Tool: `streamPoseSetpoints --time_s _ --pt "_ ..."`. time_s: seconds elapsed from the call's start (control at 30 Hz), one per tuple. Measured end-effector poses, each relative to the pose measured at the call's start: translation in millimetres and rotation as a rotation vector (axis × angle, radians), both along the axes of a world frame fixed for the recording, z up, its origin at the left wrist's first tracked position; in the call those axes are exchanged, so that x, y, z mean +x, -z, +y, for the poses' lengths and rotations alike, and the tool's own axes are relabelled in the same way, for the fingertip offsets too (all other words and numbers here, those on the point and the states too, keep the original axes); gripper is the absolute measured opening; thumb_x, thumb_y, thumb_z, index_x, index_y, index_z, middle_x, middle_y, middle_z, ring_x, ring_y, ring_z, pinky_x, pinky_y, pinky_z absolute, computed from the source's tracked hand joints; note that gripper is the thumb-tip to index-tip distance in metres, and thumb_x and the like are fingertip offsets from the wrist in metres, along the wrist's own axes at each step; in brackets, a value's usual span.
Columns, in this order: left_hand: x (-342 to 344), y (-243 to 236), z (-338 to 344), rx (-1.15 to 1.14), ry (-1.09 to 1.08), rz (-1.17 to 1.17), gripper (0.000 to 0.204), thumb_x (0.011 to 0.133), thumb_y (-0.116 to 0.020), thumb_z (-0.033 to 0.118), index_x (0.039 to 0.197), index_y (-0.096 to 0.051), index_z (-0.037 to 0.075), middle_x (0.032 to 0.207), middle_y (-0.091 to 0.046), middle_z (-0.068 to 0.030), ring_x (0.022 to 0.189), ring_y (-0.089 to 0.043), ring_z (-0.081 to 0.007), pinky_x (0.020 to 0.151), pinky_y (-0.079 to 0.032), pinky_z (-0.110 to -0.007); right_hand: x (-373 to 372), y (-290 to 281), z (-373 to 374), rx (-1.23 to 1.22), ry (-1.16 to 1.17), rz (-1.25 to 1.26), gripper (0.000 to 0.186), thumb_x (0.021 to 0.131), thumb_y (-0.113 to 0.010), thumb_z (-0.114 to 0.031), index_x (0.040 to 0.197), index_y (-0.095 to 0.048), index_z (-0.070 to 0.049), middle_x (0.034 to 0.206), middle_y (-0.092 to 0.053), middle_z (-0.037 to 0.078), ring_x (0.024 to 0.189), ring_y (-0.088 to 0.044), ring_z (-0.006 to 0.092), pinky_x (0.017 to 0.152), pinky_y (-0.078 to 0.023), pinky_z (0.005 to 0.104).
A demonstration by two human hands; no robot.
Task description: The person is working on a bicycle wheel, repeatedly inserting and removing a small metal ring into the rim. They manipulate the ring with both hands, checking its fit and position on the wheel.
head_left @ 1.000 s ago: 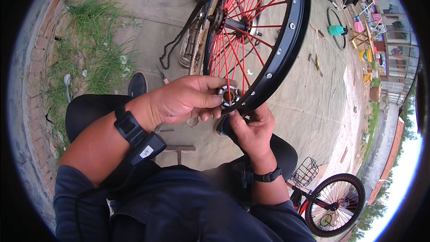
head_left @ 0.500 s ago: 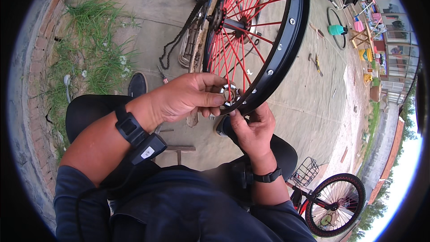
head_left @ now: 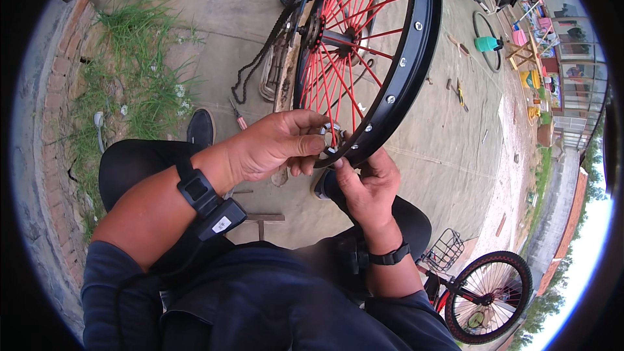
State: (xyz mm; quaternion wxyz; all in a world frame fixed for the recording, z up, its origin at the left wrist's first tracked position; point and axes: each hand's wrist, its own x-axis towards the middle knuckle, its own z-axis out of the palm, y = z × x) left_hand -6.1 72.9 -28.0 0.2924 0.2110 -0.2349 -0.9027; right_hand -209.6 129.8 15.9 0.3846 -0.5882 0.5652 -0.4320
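A bicycle wheel with a black rim [head_left: 402, 68] and red spokes stands upright in front of me, around a dark hub [head_left: 338, 38]. My left hand [head_left: 276, 146] is closed, pinching a round, notched spoke wrench [head_left: 333, 134] between thumb and fingers. The wrench sits around the lower end of a red spoke, just inside the rim. Its far side is partly hidden by the spoke and my fingers. My right hand [head_left: 374, 188] grips the bottom of the rim, thumb on the near edge and fingers curled out of sight behind it.
A loose black chain [head_left: 250, 71] hangs from the blue frame at the wheel's left. A red-handled tool [head_left: 240, 119] and pliers [head_left: 461, 96] lie on the ground. At lower right is another bicycle's wheel [head_left: 487, 298]. Grass [head_left: 140, 58] grows along the brick edge.
The spoke wrench has turned a little in my left hand's fingers. The wheel's upper part has shifted slightly left. My right hand stays on the rim.
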Motion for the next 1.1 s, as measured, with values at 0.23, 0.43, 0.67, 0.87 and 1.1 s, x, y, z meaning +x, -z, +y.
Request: streamPoseSetpoints --time_s 0.23,0.43,0.67,0.87,1.1 --pt "-2.6 -16.8 -5.9 -0.114 -0.031 -0.185 0.048 0.092 -0.08 0.034 0.12 -0.06 0.001 0.095 -0.071 -0.0031 0.068 -0.066 -0.0095 0.053 -0.047 -0.021 -1.8 5.1 -2.0 -0.061 -0.075 0.068 0.013 0.083 -0.079 -0.002 0.093 -0.071 -0.003 0.084 -0.064 0.005 0.065 -0.054 0.0128 0.057 -0.043 0.0263" --pt "-2.4 -33.9 -6.7 -0.171 -0.054 -0.365 0.043 0.091 -0.081 0.035 0.11 -0.062 0.001 0.088 -0.071 -0.0049 0.067 -0.066 -0.0085 0.051 -0.043 -0.02 -1.9 1.2 -1.3 0.01 -0.147 0.047 0.015 0.086 -0.075 0.0 0.1 -0.073 -0.004 0.095 -0.067 0.007 0.078 -0.061 0.0189 0.069 -0.049 0.0298" --pt "-6.0 -32.6 -7.6 -0.166 -0.052 -0.435 0.043 0.09 -0.082 0.036 0.108 -0.064 0.001 0.086 -0.07 -0.0043 0.063 -0.064 -0.0076 0.05 -0.042 -0.021 -2.4 -2.5 -0.4 0.086 -0.151 0.063 0.012 0.089 -0.073 -0.001 0.101 -0.072 -0.003 0.1 -0.066 0.008 0.09 -0.063 0.0239 0.078 -0.051 0.0334" --pt "-3.4 -34.8 -10.9 -0.145 -0.009 -0.418 0.035 0.096 -0.076 0.034 0.108 -0.062 0.003 0.087 -0.071 -0.0043 0.064 -0.065 -0.0086 0.049 -0.043 -0.02 0.8 -10.3 2.2 0.165 -0.107 0.105 0.008 0.089 -0.072 -0.002 0.097 -0.071 -0.002 0.098 -0.066 0.01 0.081 -0.065 0.0253 0.073 -0.051 0.036" --pt "0.2 -39.5 -15.4 -0.173 0.05 -0.446 0.034 0.098 -0.074 0.036 0.102 -0.065 0.003 0.084 -0.07 -0.0031 0.06 -0.061 -0.0079 0.049 -0.043 -0.022 -1.0 -8.1 -0.6 0.104 -0.153 0.25 0.009 0.092 -0.07 -0.01 0.098 -0.072 -0.003 0.084 -0.067 0.011 0.077 -0.067 0.0275 0.071 -0.052 0.0369"
